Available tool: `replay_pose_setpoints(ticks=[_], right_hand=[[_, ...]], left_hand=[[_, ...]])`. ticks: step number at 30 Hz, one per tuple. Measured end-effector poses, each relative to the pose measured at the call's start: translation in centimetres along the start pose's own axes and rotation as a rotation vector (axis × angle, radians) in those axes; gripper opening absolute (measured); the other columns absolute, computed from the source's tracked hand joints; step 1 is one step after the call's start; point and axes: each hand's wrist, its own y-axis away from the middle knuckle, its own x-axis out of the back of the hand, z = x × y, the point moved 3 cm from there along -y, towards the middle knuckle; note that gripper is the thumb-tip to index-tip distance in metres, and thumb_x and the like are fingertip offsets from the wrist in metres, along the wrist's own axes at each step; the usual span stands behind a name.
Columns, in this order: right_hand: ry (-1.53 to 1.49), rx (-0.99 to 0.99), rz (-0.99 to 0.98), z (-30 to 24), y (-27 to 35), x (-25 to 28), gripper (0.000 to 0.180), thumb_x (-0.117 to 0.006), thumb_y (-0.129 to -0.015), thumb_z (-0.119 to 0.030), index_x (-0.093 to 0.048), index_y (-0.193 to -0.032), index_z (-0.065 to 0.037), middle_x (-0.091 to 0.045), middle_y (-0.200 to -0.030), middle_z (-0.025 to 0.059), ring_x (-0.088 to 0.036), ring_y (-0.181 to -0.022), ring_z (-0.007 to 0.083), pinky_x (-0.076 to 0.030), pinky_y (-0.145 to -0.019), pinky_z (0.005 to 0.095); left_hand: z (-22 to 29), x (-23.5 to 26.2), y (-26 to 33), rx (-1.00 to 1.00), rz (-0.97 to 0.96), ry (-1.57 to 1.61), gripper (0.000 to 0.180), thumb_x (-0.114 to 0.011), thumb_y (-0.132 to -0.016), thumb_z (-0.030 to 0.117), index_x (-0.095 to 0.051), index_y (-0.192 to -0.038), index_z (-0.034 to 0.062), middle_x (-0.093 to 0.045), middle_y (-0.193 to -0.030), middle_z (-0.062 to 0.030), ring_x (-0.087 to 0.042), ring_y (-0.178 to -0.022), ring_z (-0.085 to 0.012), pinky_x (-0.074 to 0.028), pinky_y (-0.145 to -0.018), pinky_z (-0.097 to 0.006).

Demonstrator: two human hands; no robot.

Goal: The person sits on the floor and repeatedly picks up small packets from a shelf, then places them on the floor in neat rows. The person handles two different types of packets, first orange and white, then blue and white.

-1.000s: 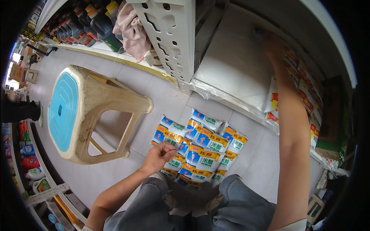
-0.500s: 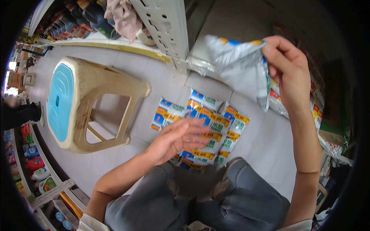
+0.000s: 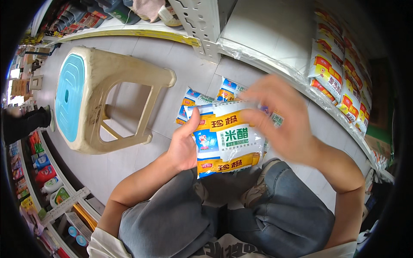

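My left hand point(image 3: 184, 144) grips the left edge of a soft white pouch point(image 3: 226, 137) with orange bands and a blue and green panel, held flat above my knees. Blurred by motion, my right hand point(image 3: 279, 118) lies against the pouch's right side with the fingers spread; whether it grips is unclear. More pouches of the same kind point(image 3: 195, 98) lie on the grey tiled floor under the held one, mostly hidden by it.
A beige plastic stool with a blue seat point(image 3: 92, 96) lies tipped on its side to the left. A white shelf board point(image 3: 275, 32) holds a row of similar pouches point(image 3: 340, 81) at the right. A perforated shelf upright point(image 3: 202, 21) stands behind. Bottles point(image 3: 41, 172) line the left.
My right hand brought a pouch down from the shelf to in front of me. My left hand rose from the floor pile and took hold of its left edge.
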Motion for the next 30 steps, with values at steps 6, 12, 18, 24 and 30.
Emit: replay_pose_setpoints(ticks=[6, 12, 18, 24, 30], right_hand=[[-0.978, -1.092, -0.184, 4.8, 4.4, -4.3, 0.069, -0.058, -0.093, -0.055, -0.04, -0.141, -0.008, -0.058, -0.125, 0.0077, -0.058, -0.115, 0.0229, -0.047, -0.096, 0.0382], [-1.5, -1.177, -0.274, 3.7, 6.7, -6.2, 0.073, -0.046, -0.094, -0.064, -0.035, -0.147, -0.016, -0.053, -0.138, 0.0075, -0.053, -0.126, 0.0233, -0.043, -0.102, 0.049], [-1.545, -1.186, -0.23, 3.6, 6.3, -5.9, 0.067, -0.041, -0.097, -0.061, -0.035, -0.147, -0.017, -0.051, -0.14, 0.007, -0.05, -0.128, 0.0231, -0.039, -0.105, 0.0493], [-1.525, -1.12, -0.174, 4.4, 6.5, -6.0, 0.066, -0.035, -0.1, -0.058, -0.032, -0.149, -0.013, -0.046, -0.145, 0.0069, -0.047, -0.131, 0.0229, -0.036, -0.109, 0.046], [-1.493, -1.13, -0.135, 4.7, 6.9, -5.6, 0.061, -0.041, -0.1, -0.053, -0.035, -0.146, -0.013, -0.05, -0.141, 0.0067, -0.049, -0.13, 0.023, -0.038, -0.108, 0.0455]], left_hand=[[0.0, 0.0, -0.6, 0.041, -0.052, -0.017, 0.085, -0.032, -0.093, 0.069, -0.031, -0.149, 0.0054, -0.043, -0.148, -0.0175, -0.047, -0.132, -0.0358, -0.038, -0.108, -0.053], [-0.2, -0.7, -1.0, 0.072, -0.021, -0.058, 0.086, -0.03, -0.093, 0.07, -0.03, -0.15, 0.0057, -0.043, -0.148, -0.0171, -0.047, -0.132, -0.0354, -0.039, -0.108, -0.053], [0.0, -0.5, -1.2, 0.069, -0.024, -0.079, 0.084, -0.029, -0.094, 0.069, -0.028, -0.15, 0.0061, -0.042, -0.148, -0.0166, -0.047, -0.133, -0.0343, -0.039, -0.108, -0.051], [0.2, -0.2, -1.5, 0.05, -0.04, -0.082, 0.077, -0.036, -0.097, 0.061, -0.029, -0.149, 0.005, -0.043, -0.147, -0.0158, -0.048, -0.131, -0.0313, -0.042, -0.107, -0.048], [0.6, 0.3, -1.4, 0.032, 0.014, -0.177, 0.073, -0.038, -0.098, 0.059, -0.031, -0.148, 0.0047, -0.045, -0.146, -0.0154, -0.047, -0.132, -0.0303, -0.041, -0.108, -0.048]])
